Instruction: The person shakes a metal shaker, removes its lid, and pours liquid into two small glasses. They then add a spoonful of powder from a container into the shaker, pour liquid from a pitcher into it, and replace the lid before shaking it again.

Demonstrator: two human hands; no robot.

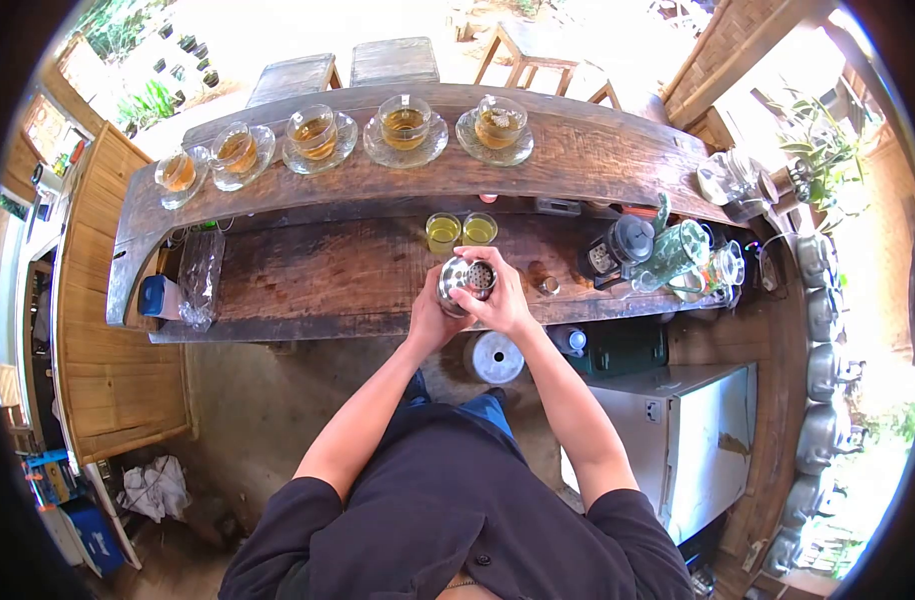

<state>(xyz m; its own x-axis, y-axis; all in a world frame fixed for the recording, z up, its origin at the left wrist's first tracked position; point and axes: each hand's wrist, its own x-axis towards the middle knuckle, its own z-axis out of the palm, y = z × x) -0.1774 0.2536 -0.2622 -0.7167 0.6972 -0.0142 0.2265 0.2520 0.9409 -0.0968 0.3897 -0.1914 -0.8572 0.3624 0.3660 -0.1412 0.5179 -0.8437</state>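
A steel cocktail shaker (pixel 454 286) with a perforated strainer top is held between my two hands, above the counter's near edge. My left hand (pixel 431 318) is wrapped round the shaker's body from the left. My right hand (pixel 505 301) has its fingers closed round the strainer end, whose holes show between thumb and fingers. Just beyond my hands stand two glasses of yellow-green liquid, a left glass (pixel 443 232) and a right glass (pixel 480 229). A small shiny cup or cap (pixel 549 286) sits on the lower counter, right of my right hand.
Several glass cups of amber tea on saucers (pixel 406 152) line the raised wooden shelf (pixel 598 150). A French press (pixel 608 255) and a green glass pitcher (pixel 681 250) stand right. Plastic wrap (pixel 200 280) lies left. Below are a round metal stool (pixel 497 357) and white cabinet (pixel 618 430).
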